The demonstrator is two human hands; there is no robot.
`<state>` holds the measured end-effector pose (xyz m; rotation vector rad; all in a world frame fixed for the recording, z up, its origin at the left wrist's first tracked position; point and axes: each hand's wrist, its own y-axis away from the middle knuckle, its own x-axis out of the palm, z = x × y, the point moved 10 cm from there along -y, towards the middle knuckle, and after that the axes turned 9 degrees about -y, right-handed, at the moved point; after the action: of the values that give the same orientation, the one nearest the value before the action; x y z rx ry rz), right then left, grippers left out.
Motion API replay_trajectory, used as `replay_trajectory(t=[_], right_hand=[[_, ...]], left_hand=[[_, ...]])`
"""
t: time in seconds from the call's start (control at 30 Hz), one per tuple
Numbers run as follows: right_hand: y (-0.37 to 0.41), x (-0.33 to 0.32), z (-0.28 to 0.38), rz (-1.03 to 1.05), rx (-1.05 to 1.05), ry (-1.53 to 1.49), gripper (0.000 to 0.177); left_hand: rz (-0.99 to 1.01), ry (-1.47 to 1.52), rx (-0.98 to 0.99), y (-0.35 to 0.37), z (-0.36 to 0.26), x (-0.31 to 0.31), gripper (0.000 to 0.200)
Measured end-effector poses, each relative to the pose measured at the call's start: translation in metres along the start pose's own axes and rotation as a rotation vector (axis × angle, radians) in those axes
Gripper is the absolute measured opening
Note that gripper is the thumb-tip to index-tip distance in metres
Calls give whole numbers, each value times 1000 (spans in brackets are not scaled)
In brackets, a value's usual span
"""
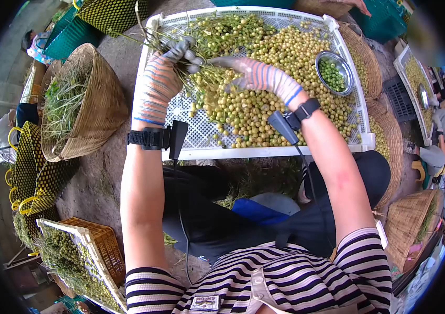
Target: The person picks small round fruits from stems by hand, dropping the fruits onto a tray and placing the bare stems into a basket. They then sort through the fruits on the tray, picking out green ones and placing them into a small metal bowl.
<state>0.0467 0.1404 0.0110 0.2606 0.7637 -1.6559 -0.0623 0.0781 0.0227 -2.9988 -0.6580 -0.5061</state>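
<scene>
Left hand [160, 78]: striped glove, fingers closed in a fist round a bunch of stems [204, 63], held up over the far left part of the white tray [264, 153]; thin twigs stick out past the fist toward the upper left.
Right hand [259, 76]: same kind of glove, fingers stretched out long and low, tips meeting the bunch of stems just beside the left fist; whether the tips pinch a fruit cannot be told.
Wrist units [151, 138]: black strap and box on each forearm, cable hanging from each.
Loose fruits [264, 112]: small, round, yellow-green, heaped over the middle and right of the tray, under and beyond the right hand.
Steel bowl [341, 58]: set among the fruits at the tray's right, holding greener fruits.
Woven basket [104, 107]: on the ground left of the tray, filled with green stalks.
Second crate [83, 238]: lower left, with stemmed fruit.
</scene>
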Motion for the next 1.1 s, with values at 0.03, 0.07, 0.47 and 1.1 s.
replay_trajectory(t=[0.03,0.07,0.47,1.1], right_hand=[[-5,10,3,69,139,-14,49],[-5,20,-1,139,277,-29,50],[1,39,-28,236,552,454,36],[31,-17,-51,-47,671,651,27]], left_hand=[[37,-9,-35,0,5,5,15],[53,-36,-13,4,0,12,16],[-147,319,-127,-37,73,-29,24],[-243,124,145,-5,8,-8,9]])
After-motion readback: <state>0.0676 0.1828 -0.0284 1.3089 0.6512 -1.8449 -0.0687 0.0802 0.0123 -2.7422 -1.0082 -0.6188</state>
